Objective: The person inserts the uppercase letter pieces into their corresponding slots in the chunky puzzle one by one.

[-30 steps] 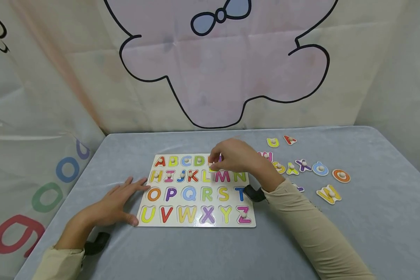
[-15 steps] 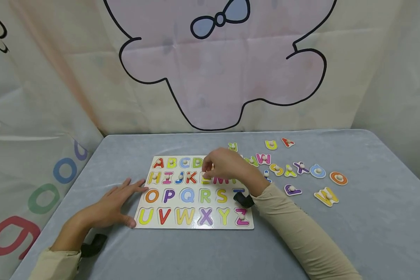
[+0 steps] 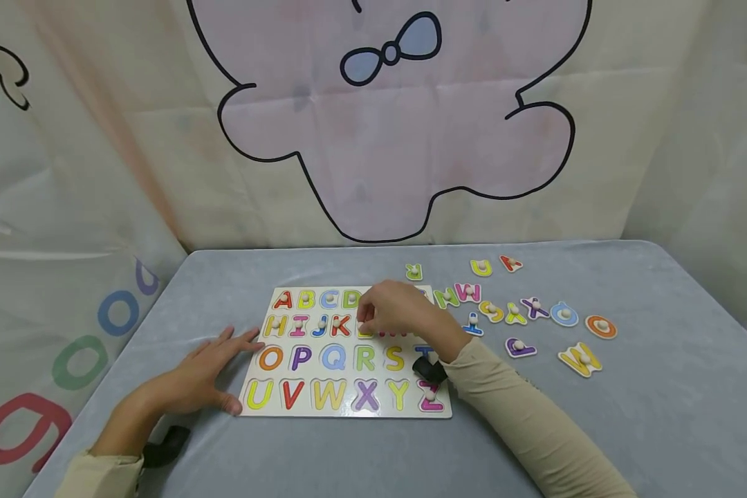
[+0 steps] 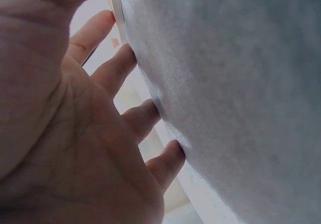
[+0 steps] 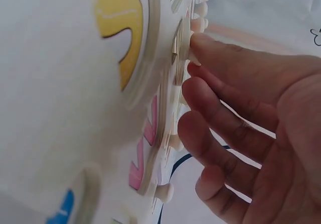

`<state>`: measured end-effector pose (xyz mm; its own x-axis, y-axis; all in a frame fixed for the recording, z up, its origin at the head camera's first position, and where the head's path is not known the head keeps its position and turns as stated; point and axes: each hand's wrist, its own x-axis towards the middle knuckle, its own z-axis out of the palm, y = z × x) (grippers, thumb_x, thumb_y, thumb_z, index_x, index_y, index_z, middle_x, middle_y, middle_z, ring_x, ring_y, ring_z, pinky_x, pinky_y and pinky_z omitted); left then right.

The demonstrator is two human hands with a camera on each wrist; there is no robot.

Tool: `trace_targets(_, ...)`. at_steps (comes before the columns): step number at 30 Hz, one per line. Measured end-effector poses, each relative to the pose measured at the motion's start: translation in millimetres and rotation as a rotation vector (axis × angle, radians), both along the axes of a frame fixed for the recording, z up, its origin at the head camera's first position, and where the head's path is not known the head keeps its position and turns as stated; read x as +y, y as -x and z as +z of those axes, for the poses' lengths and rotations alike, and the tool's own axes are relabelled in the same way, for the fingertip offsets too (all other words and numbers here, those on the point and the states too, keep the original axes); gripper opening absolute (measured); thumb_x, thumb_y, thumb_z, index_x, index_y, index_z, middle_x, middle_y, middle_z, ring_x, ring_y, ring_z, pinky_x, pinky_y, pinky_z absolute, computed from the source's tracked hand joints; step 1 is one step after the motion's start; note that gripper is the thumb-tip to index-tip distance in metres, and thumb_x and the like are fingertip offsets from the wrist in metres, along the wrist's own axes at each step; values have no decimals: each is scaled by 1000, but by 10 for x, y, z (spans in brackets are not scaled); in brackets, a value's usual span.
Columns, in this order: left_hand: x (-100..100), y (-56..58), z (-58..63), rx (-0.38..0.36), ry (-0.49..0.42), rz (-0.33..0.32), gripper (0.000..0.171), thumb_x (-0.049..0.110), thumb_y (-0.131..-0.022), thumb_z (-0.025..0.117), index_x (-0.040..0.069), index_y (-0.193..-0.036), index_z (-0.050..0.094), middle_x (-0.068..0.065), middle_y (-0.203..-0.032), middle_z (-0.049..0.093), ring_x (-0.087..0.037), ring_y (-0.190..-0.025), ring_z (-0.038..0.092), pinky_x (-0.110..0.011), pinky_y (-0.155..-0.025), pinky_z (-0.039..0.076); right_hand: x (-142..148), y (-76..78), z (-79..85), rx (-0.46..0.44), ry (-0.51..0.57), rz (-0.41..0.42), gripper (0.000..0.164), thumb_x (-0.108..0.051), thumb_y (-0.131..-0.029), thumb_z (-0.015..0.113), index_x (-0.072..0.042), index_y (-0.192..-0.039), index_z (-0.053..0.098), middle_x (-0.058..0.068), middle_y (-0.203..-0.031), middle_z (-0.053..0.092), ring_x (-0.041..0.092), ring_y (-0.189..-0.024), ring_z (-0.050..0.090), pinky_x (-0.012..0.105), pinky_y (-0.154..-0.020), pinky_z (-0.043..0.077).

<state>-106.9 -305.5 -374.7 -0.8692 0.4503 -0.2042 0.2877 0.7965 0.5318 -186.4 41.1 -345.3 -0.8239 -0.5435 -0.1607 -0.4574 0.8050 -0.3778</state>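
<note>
My left hand (image 3: 202, 379) lies with fingers spread at the left edge of a white alphabet puzzle board (image 3: 316, 372), its thumb at the near left corner. In the left wrist view the fingertips (image 4: 170, 153) rest along the table surface and board side. My right hand (image 3: 401, 312) is over the board's second row. Its thumb and index finger pinch a yellow letter piece (image 3: 365, 336) at the L slot. The right wrist view shows this letter piece (image 5: 183, 53) tilted slightly at its slot; the fingers mostly hide its knob.
Several loose knobbed letters lie right of the board, including an orange O (image 3: 600, 327), a yellow W (image 3: 580, 360) and a purple piece (image 3: 520, 348). A green R (image 3: 413, 272) lies behind the board. A pink Z (image 3: 430, 396) sits in the bottom row.
My right hand has moved slightly left and down with the yellow letter piece, from above the second row onto the L slot. The left hand stays at the board's edge.
</note>
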Motion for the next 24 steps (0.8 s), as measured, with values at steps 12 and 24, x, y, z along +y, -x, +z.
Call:
trace_targets(12, -1, 13, 15, 16, -9, -4, 101, 49, -59, 88, 21, -146, 46, -16, -164, 26, -57, -148, 6, -76, -111, 6, 12, 17, 8, -2, 17, -12, 10, -31, -87, 78, -25, -85, 70, -11, -73, 64, 8, -58, 58, 25, -53, 46)
trace_targets(24, -20, -11, -50, 26, 1, -9, 98, 50, -59, 88, 24, -145, 46, -15, -164, 26, -57, -148, 6, -77, -110, 7, 18, -23, -28, -26, 27, -18, 11, -30, -86, 78, -23, -86, 71, -9, -73, 63, 8, -55, 57, 24, -49, 46)
